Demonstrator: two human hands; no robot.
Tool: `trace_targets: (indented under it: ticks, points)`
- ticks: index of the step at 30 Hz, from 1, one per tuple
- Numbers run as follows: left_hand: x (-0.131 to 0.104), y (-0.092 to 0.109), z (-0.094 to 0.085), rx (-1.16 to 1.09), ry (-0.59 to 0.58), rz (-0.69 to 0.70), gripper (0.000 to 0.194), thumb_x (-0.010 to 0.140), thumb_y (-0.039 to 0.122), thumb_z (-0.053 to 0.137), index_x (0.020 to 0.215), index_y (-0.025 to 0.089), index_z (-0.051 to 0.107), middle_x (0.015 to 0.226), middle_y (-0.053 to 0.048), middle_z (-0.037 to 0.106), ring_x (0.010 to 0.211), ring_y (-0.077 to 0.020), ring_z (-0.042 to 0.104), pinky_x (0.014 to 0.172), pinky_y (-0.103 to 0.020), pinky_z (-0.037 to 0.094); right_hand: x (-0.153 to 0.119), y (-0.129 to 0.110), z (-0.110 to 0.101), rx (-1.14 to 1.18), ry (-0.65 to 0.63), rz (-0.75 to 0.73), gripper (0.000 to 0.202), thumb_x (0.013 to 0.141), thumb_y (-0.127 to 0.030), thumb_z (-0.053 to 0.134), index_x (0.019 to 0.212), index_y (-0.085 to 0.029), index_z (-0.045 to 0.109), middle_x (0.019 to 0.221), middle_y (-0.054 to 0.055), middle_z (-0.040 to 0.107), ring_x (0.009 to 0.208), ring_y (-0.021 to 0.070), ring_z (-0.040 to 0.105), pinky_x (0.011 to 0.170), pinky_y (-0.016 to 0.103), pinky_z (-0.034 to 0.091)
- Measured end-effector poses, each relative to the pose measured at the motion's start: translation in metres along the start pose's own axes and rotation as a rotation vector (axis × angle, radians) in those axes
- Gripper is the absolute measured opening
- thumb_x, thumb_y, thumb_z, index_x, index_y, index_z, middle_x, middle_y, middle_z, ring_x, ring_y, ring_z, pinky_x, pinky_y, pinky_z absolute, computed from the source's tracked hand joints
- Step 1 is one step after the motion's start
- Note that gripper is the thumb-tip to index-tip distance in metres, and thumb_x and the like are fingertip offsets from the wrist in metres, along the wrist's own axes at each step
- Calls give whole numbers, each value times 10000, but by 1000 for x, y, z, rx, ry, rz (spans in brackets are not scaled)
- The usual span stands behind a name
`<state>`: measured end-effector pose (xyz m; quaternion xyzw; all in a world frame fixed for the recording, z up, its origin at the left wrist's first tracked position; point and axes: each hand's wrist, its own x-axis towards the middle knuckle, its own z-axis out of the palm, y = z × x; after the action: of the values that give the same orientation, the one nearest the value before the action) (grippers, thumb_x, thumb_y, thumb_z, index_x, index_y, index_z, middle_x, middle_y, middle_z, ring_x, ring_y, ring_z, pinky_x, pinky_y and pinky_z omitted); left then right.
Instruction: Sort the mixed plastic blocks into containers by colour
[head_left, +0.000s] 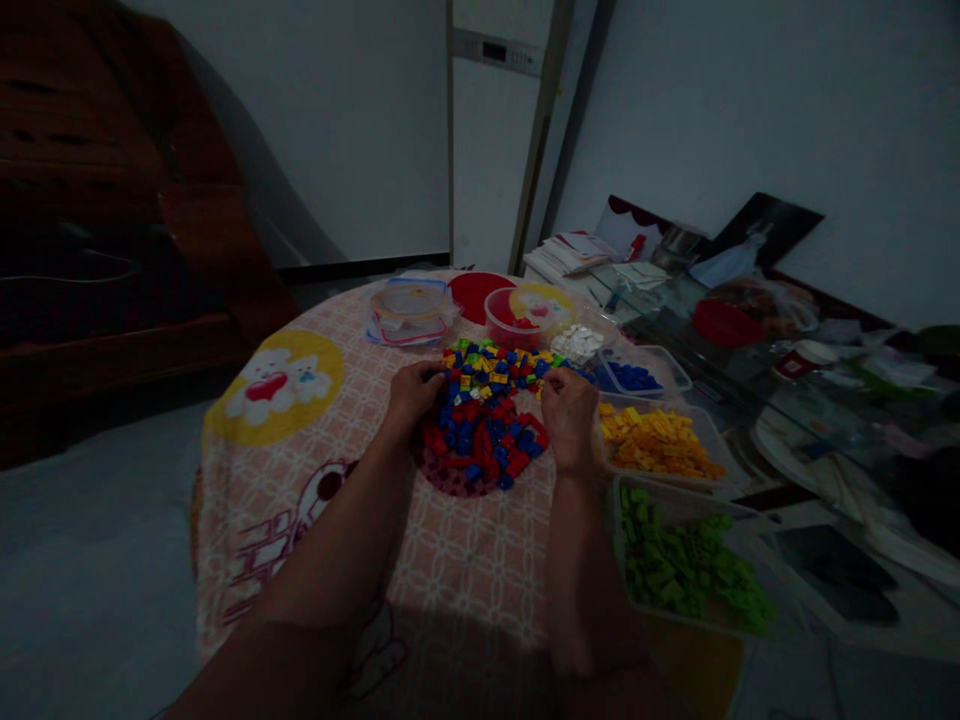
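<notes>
A mixed pile of toy building bricks (487,440), in red, blue, yellow and some green, lies on the patterned tablecloth (465,560). At the pile's left edge is my left hand (412,392), fingers loosely bent and slightly apart against the bricks; nothing shows in it. My right hand (568,405) is on the pile's right side, its fingertips pinched together. Whatever it pinches is too small and dark to make out. Close to its right stand clear tubs of blue bricks (634,377), yellow bricks (660,440) and green bricks (686,560).
White bricks (579,343) and a clear round bowl (516,318) with red pieces lie beyond the pile. Lidded containers (409,310) and a red disc (478,297) sit at the back. A cluttered glass table (757,370) adjoins on the right.
</notes>
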<state>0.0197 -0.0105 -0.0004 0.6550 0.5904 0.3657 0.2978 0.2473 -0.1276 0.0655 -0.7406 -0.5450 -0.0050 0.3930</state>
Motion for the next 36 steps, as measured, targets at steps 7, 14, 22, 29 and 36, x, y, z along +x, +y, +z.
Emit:
trace_targets:
  ticks: [7, 14, 22, 29, 36]
  points:
    - [-2, 6, -2, 16, -10, -25, 359, 798, 274, 610, 1100, 192, 785, 1061, -60, 797, 951, -230, 725, 891, -309, 542, 2, 2, -53, -183, 405, 125, 227, 753, -118, 535, 858, -181, 725, 878, 97, 709, 810, 230, 626, 786, 342, 475]
    - [-6, 13, -5, 47, -12, -25, 337, 802, 258, 598, 1074, 203, 789, 1046, -43, 799, 980, -230, 719, 895, -304, 535, 3, -7, -46, 8, 245, 77, 166, 831, -204, 555, 826, -172, 718, 831, 85, 725, 772, 222, 647, 774, 334, 490]
    - [-9, 17, 4, 44, -76, 73, 313, 800, 291, 618, 1049, 214, 791, 1041, -44, 793, 932, -232, 710, 874, -315, 541, -3, -14, -5, 58, -90, 33, 199, 890, -200, 555, 845, -214, 749, 846, 56, 760, 807, 197, 685, 776, 277, 481]
    - [-18, 38, 8, 45, -280, 241, 355, 804, 322, 622, 1092, 198, 788, 1037, -54, 791, 930, -240, 708, 887, -325, 536, -7, 1, 24, -26, -192, -58, 309, 913, -125, 500, 1086, -172, 753, 1066, 103, 750, 1000, 219, 669, 922, 303, 477]
    - [-13, 25, 0, -144, -78, 134, 390, 805, 327, 579, 1101, 169, 777, 1014, -68, 789, 886, -223, 716, 838, -315, 556, -15, 0, 41, -59, -272, -122, 409, 939, -106, 470, 1265, -198, 698, 1138, 117, 692, 998, 210, 659, 905, 285, 490]
